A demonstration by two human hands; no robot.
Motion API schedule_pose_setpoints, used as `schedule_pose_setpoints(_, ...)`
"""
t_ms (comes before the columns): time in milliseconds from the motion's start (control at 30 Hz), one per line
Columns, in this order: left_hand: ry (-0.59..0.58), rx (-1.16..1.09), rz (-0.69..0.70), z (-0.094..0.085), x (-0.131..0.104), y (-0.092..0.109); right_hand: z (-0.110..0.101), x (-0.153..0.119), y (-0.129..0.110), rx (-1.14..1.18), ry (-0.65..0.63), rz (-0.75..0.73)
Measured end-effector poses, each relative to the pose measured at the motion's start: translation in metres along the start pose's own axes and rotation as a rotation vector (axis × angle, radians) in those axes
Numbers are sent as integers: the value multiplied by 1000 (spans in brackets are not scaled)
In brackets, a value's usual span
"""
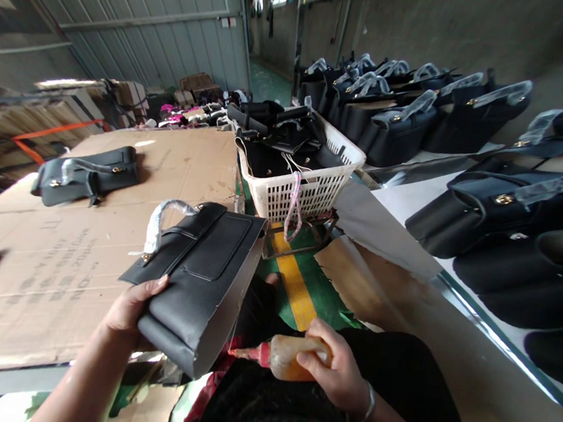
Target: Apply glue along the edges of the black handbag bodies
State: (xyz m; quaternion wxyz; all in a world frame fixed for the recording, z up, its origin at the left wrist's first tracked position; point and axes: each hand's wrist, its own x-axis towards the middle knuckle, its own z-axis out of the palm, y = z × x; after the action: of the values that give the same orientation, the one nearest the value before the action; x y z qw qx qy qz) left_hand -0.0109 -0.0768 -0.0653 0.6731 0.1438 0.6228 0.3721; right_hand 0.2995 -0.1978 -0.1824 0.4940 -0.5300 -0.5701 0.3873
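My left hand grips the lower left corner of a black handbag, thumb on its face and the other fingers hidden beneath. The bag is tilted over the edge of the cardboard-covered table, its open side panel facing right and showing a pale inside edge. Clear wrap covers its handle. In my right hand is a glue bottle with amber liquid, a red collar and a tapered nozzle. The bottle lies almost level above my lap. Its nozzle points left, close to the bag's lower right edge but apart from it.
Another black handbag lies on the cardboard-covered table. A white plastic basket of black bag parts stands ahead, a pink cord hanging from it. Rows of black bags fill the right side. A yellow stripe crosses the green floor.
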Motion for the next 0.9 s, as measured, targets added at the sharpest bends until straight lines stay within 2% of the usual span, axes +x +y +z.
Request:
schedule_pose_setpoints(133, 27, -6, -59, -5, 6, 1, -9, 4, 2, 53, 184, 109)
schedule_pose_setpoints(233, 13, 20, -22, -2, 3, -1, -14, 19, -4, 104, 303, 153)
schedule_pose_setpoints(300, 0, 30, 10, 0, 0, -2, -13, 29, -7, 108, 330, 161)
schedule_pose_setpoints(433, -17, 11, 12, 1, 1, -2, -5, 37, -8, 81, 278, 161)
schedule_pose_setpoints(567, 3, 4, -51, -3, 6, 0, 1, 24, -6, 118, 189, 151)
schedule_pose_setpoints(733, -13, 64, -9, -4, 3, -3, 4, 4, -10, 156, 53, 125)
schedule_pose_setpoints(900, -7, 90, -52, -8, 8, -3, 3, 5, -8, 108, 27, 73)
